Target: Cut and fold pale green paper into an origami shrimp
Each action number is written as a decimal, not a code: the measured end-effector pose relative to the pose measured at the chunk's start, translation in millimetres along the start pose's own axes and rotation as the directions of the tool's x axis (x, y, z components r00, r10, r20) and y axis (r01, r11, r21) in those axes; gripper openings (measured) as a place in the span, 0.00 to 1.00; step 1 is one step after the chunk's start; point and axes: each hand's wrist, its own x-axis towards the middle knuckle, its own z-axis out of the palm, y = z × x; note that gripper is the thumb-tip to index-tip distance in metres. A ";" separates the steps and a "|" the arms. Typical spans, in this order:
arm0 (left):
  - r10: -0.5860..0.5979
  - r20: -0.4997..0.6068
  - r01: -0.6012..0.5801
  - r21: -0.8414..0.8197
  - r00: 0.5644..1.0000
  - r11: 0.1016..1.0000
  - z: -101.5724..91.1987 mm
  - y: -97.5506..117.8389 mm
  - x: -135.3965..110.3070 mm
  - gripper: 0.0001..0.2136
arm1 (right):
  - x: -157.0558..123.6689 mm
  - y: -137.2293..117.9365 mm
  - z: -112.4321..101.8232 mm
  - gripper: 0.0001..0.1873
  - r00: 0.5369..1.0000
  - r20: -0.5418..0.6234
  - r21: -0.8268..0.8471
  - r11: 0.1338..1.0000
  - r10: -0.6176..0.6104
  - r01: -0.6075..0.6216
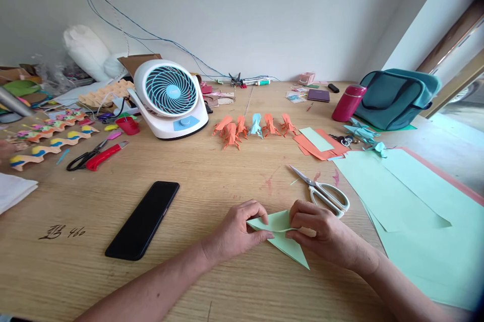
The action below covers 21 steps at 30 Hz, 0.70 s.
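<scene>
The folded green paper (289,249) is lying low over the near middle of the tabletop (212,176), between 2 bare hands. The left hand (240,229) is gripping its left corner, thumb and forefinger bending inward with only a small gap between the tips; the right hand (327,234) is pinching the middle edge, its fingers closing tightly on the paper and the others curling behind. Between the 2 grips a raised lip of paper is bowing in a shallow curve, so a crease pressed there could be landing off line, the likely cause being uneven tension from the hands. The loose lower point is hanging free of the fingers and could be swinging askew or bending. Just beyond the right hand, the scissors (328,196) are lying with pale looped handles near the knuckles, where a sideways sweep could be catching them. As to materials, the paper is showing a smooth, matt face and sharp triangular corners; the large green sheets (423,261) at right are lying flat and broad; 5 spindly orange figures (268,124) and 1 light blue figure (255,124) are standing on thin legs; and the wood-grained surface is bearing reddish smudges.
</scene>
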 end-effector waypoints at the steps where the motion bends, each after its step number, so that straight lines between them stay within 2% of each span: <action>1: -0.023 0.009 0.023 -0.018 1.000 1.000 -0.7 1.2 0.3 0.10 | -0.4 -0.2 0.4 0.09 1.000 -0.013 -0.010 1.000 -0.005 0.005; 4: -0.044 0.027 0.045 -0.030 0.999 0.999 -2.6 4.1 0.8 0.10 | -1.1 -1.7 1.1 0.10 0.999 -0.046 -0.043 0.999 -0.027 0.025; 10: 0.011 0.012 -0.011 0.019 1.000 1.000 -2.0 3.2 -0.7 0.09 | -1.7 -2.7 3.9 0.11 0.997 -0.059 -0.099 0.994 -0.051 0.045; 16: 0.118 -0.016 -0.117 0.043 0.993 0.992 -0.8 0.7 -3.4 0.08 | -1.1 -3.4 3.3 0.08 0.990 -0.117 -0.108 0.992 -0.077 0.065; 21: 0.246 -0.042 -0.242 0.080 0.968 0.967 -1.4 2.4 -3.8 0.07 | 1.0 -4.9 0.7 0.05 0.980 -0.181 -0.104 0.993 -0.081 0.063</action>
